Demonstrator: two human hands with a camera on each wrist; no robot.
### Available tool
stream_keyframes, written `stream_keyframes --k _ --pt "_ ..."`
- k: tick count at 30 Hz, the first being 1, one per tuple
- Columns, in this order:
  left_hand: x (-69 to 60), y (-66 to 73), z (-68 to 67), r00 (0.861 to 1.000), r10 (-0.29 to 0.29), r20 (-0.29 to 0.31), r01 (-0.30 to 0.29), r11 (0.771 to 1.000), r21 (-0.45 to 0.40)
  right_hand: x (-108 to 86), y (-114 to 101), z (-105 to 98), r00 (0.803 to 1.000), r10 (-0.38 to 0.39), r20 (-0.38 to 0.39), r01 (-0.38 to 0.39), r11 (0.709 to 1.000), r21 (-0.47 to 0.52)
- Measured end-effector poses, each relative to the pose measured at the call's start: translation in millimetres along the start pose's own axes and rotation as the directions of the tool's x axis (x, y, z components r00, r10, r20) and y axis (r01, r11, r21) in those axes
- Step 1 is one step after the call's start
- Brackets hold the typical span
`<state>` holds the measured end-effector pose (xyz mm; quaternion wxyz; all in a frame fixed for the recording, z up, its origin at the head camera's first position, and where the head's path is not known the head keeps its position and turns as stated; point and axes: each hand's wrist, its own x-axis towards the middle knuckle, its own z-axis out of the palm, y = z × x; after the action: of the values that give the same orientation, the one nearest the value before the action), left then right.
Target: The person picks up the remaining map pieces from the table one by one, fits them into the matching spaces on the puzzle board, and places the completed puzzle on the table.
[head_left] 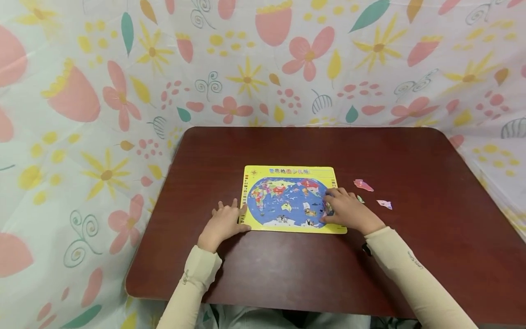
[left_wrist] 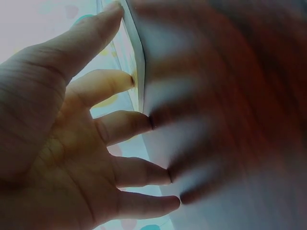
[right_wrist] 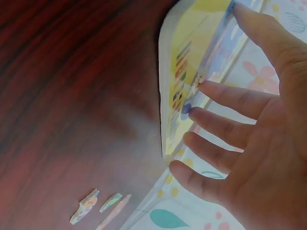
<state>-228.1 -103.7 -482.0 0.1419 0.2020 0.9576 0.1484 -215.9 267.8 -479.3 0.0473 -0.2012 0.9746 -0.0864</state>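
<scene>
A yellow world map jigsaw board (head_left: 296, 225) lies flat on the table, its blue oval map facing up. At its left edge is my left hand (head_left: 223, 224), fingers spread, thumb at the lower left corner. The left wrist view shows the left hand (left_wrist: 72, 139) with its palm bare and its fingers fairly straight. My right hand (head_left: 351, 211) reaches over the map's right end, hiding part of it. In the right wrist view, the right hand's (right_wrist: 259, 129) fingers are extended, with thumb and fingertips touching the board's face. A multicoloured patch (head_left: 328, 209) shows between thumb and fingers.
Loose jigsaw pieces lie right of the board: a pink one (head_left: 363, 185), a small green one (head_left: 360, 199) and a whitish-purple one (head_left: 384, 204). The dark red-brown table (head_left: 287, 269) has rounded far corners. A floral cloth (head_left: 246, 59) hangs behind and beside it.
</scene>
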Motion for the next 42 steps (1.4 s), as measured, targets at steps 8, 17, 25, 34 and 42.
stream_keyframes --k 8,17,25,34,42 --pt "-2.1 1.3 -2.5 1.000 0.008 0.003 -0.008 1.000 -0.010 -2.2 -1 -4 1.000 0.017 0.012 -0.018 0.999 0.043" --pt "-2.8 7.8 0.3 0.999 0.032 0.017 -0.031 0.999 -0.036 -17.4 -2 -6 0.996 0.072 0.045 -0.074 0.995 0.061" --pt "-9.7 3.4 -5.1 0.999 0.043 0.011 -0.042 0.999 -0.027 -27.6 -3 -18 0.998 0.063 -0.020 -0.062 0.998 0.016" --pt "-12.4 1.5 -5.9 0.997 0.074 0.025 -0.073 0.997 -0.032 -77.6 26 -32 0.975 0.199 -0.101 -0.198 0.980 0.012" --pt "-14.8 1.7 -12.2 0.996 0.079 0.033 -0.078 0.997 -0.029 -118.7 46 -40 0.958 0.271 -0.094 -0.269 0.963 0.037"
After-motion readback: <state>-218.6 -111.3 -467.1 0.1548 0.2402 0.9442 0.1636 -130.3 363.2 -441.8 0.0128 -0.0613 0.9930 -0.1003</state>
